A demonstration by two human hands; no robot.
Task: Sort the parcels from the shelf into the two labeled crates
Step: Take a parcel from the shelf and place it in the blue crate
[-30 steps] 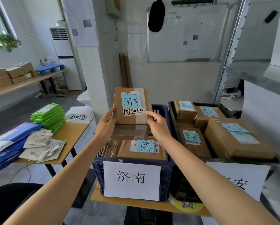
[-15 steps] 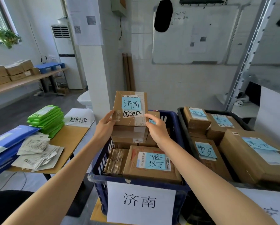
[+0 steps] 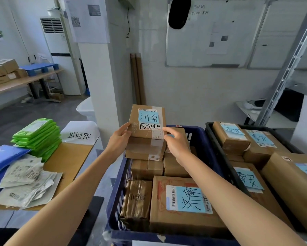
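Observation:
A small cardboard parcel (image 3: pixel 145 137) with a light-blue handwritten label is held at the far end of the blue crate (image 3: pixel 202 137), its underside just above or touching the boxes stacked inside. My left hand (image 3: pixel 118 139) grips its left side and my right hand (image 3: pixel 175 141) grips its right side. More brown parcels fill the blue crate, one large one (image 3: pixel 184 201) with a blue label at the front. The black crate (image 3: pixel 213 132) on the right holds several parcels with blue labels.
A wooden table (image 3: pixel 67 162) on the left carries green mailers (image 3: pixel 39 134), blue mailers (image 3: pixel 3 158), grey plastic pouches (image 3: pixel 26 183) and a white sign (image 3: pixel 81 134). A metal shelf upright (image 3: pixel 284 77) rises on the right. A white pillar (image 3: pixel 99 82) stands behind the crates.
Both hands still hold the parcel, now lower against the boxes in the blue crate. The view has moved closer and tilted down, so the crates' front signs have left the frame.

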